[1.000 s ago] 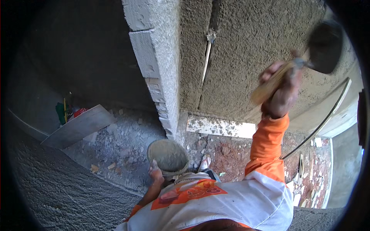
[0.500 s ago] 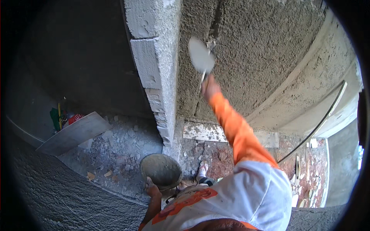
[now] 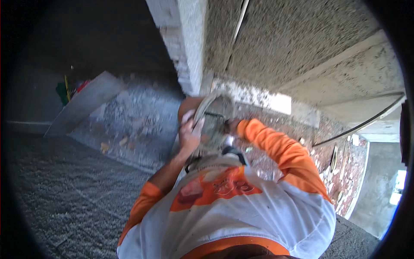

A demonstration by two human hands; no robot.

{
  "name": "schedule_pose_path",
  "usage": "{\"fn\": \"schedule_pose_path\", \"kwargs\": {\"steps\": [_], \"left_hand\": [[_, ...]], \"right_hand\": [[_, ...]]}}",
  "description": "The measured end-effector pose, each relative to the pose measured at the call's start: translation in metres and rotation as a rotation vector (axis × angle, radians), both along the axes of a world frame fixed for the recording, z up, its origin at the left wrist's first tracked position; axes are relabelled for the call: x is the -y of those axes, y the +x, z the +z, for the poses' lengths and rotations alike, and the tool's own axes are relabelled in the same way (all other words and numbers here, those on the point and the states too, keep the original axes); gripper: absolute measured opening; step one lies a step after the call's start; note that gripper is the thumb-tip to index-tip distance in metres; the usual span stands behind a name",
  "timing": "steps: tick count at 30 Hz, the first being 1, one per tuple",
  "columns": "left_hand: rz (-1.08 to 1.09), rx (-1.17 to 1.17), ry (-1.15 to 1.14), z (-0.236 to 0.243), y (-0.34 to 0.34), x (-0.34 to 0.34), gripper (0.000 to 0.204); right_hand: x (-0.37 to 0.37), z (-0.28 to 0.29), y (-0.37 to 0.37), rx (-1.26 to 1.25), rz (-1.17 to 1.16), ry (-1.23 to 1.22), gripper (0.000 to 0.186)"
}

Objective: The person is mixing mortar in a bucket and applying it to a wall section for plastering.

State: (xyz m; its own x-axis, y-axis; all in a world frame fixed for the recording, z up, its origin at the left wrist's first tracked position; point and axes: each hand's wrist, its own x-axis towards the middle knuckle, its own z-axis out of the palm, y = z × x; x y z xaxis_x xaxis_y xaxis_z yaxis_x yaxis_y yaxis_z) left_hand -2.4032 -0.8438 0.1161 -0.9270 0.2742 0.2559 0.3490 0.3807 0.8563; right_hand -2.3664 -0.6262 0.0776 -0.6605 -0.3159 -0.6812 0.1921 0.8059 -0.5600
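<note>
A round mortar bucket [image 3: 189, 105] is tipped on its side in front of me, its mouth turned to the right. My left hand [image 3: 189, 131] grips it by the rim, fingers on the outer wall. My right hand [image 3: 232, 127] is closed round the handle of a trowel [image 3: 214, 115], at the bucket's mouth. The trowel's dark shank shows inside the mouth; its blade cannot be made out against the grey mortar.
A rough mortar-coated wall [image 3: 293, 43] with a pale vertical strip [image 3: 240, 19] stands ahead, beside a block column edge [image 3: 192, 39]. A splattered board [image 3: 276, 102] lies at its foot. A bent long strip [image 3: 362, 122] leans right; a panel [image 3: 86, 101] leans left. Rubble covers the floor.
My right hand has come down from the wall with the trowel to the bucket. The bucket has been raised and tipped rightward by my left hand. My view has shifted downward.
</note>
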Motion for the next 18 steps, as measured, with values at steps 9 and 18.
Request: {"fn": "schedule_pose_path", "kwargs": {"steps": [9,18], "left_hand": [[0.148,0.038,0.058,0.002,-0.004,0.011,0.027],[0.805,0.905,0.403,-0.041,-0.015,0.024,0.056]], "right_hand": [[0.026,-0.017,0.071,1.074,-0.645,-1.761,0.049],[0.005,0.045,-0.007,0.525,-0.938,-1.787,0.048]]}}
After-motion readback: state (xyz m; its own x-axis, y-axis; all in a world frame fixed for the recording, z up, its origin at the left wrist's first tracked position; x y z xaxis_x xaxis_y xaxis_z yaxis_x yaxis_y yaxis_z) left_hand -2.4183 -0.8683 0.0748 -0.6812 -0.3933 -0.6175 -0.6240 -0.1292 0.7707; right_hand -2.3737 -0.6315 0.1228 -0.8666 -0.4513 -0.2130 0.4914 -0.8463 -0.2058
